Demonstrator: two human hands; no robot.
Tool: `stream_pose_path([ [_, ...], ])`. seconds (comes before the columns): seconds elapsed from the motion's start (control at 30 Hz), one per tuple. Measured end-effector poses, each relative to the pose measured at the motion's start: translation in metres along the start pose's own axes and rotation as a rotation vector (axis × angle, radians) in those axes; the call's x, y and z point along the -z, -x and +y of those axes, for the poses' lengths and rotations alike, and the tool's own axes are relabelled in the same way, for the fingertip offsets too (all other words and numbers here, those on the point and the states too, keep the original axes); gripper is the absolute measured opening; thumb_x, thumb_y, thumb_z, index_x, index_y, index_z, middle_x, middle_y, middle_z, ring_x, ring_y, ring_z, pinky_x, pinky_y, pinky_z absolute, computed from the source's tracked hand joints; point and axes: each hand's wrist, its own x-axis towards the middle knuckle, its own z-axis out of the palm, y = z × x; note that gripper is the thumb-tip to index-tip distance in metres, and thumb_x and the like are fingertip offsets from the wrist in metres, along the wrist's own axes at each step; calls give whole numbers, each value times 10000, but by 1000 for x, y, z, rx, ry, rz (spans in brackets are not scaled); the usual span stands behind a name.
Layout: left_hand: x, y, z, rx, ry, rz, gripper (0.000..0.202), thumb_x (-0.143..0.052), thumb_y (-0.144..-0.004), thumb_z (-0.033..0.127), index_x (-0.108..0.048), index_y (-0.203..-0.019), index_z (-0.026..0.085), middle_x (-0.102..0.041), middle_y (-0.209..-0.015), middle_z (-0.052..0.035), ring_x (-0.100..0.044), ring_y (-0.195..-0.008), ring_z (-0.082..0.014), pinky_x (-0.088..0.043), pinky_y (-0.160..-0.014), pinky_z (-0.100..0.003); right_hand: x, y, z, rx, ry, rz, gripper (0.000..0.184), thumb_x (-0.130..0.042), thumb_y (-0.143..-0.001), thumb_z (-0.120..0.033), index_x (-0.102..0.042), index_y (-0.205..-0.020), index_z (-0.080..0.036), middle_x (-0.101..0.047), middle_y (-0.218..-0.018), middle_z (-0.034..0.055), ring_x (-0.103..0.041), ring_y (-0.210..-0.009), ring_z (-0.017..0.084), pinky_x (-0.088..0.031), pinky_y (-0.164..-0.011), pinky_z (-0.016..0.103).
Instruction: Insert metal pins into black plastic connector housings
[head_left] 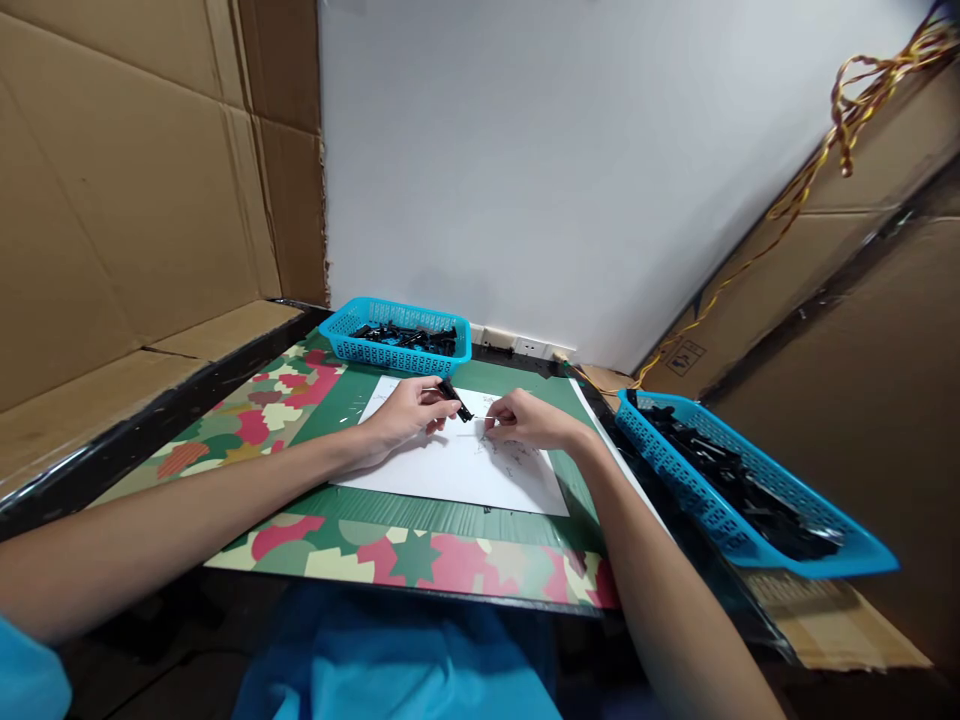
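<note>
My left hand (411, 412) pinches a small black plastic part (455, 400) just above a white sheet of paper (457, 470). My right hand (525, 420) is closed in a pinch a little to the right, with a thin pin-like piece pointing toward the black part; it is too small to name. Tiny loose bits lie on the paper under my right hand. Both forearms rest on a green cutting mat (450, 520) over a camouflage-patterned sheet (247, 420).
A blue basket (352, 340) with black parts stands at the back of the mat. A second blue basket (675, 470) full of black parts sits to the right. Cardboard walls enclose both sides, and a twisted yellow-red cable (840, 120) hangs at the upper right.
</note>
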Motion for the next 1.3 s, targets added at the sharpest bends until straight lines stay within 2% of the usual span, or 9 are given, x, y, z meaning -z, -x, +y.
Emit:
stream_pose_path([
  [0.17, -1, 1, 2, 66, -5, 42, 235, -812, -834, 286, -640, -958, 182, -672, -742, -21, -515, -582, -104, -364, -532, -249, 2, 0, 4, -17, -28, 27, 223, -673, -928, -339, -779, -986, -151, -555, -650, -22, -389, -584, 114, -276, -534, 279],
  [0.3, 0, -1, -2, 66, 49, 16, 262, -806, -834, 266, -567, -920, 199, -725, -823, -51, -525, -572, -95, -338, -509, -234, 0, -2, 4, 1, -2, 22, 182, -719, -903, -317, -791, -988, -174, -462, -579, -58, -328, -561, 108, -252, -535, 281],
  [0.47, 0, -5, -7, 72, 97, 8, 249, -751, -905, 287, -557, -1036, 204, -709, -802, -37, -487, -509, -80, -276, -468, -219, -4, -4, 0, 8, 28, 16, 145, -717, -896, -279, -793, -940, -165, -509, -603, -42, -351, -568, 104, -257, -546, 279],
  [0.63, -1, -6, -9, 68, 117, 29, 317, -708, -952, 272, -595, -1228, 165, -686, -856, -44, -488, -494, -72, -287, -452, -224, -7, -5, -2, 7, 26, 15, 141, -704, -894, -269, -770, -914, -146, -563, -656, -19, -375, -584, 105, -262, -546, 281],
  [0.8, -1, -7, -13, 67, 102, 41, 352, -680, -977, 261, -621, -1301, 137, -691, -922, -68, -512, -528, -75, -310, -457, -231, -4, -3, -4, 24, -4, 25, 159, -662, -932, -285, -731, -915, -143, -562, -690, -6, -400, -619, 116, -280, -555, 279],
  [0.97, -3, -4, -9, 70, 110, 23, 293, -723, -959, 293, -664, -1202, 142, -682, -909, -67, -533, -582, -85, -332, -487, -227, -4, -1, -14, 90, -186, 76, 240, -621, -995, -367, -697, -919, -152, -502, -682, -24, -367, -617, 110, -263, -564, 284],
  [1.07, -6, -1, -5, 104, 170, 0, 296, -761, -938, 344, -645, -1140, 161, -637, -807, -28, -542, -599, -105, -330, -498, -229, -7, -5, -23, 136, -328, 183, 289, -647, -994, -432, -693, -960, -148, -588, -767, 9, -448, -663, 121, -323, -596, 278],
  [1.17, -10, 2, -2, 144, 251, -38, 270, -764, -935, 374, -636, -1035, 159, -635, -840, -35, -538, -622, -102, -332, -514, -232, -12, -11, -29, 149, -408, 287, 336, -671, -974, -475, -685, -973, -140, -673, -875, 64, -552, -756, 156, -408, -654, 282],
  [1.3, -11, 4, 2, 138, 312, -82, 246, -733, -959, 374, -668, -980, 137, -640, -890, -47, -526, -651, -85, -366, -581, -230, -16, -14, -34, 163, -435, 291, 325, -676, -971, -463, -688, -965, -138, -728, -948, 104, -630, -856, 195, -479, -742, 305],
])
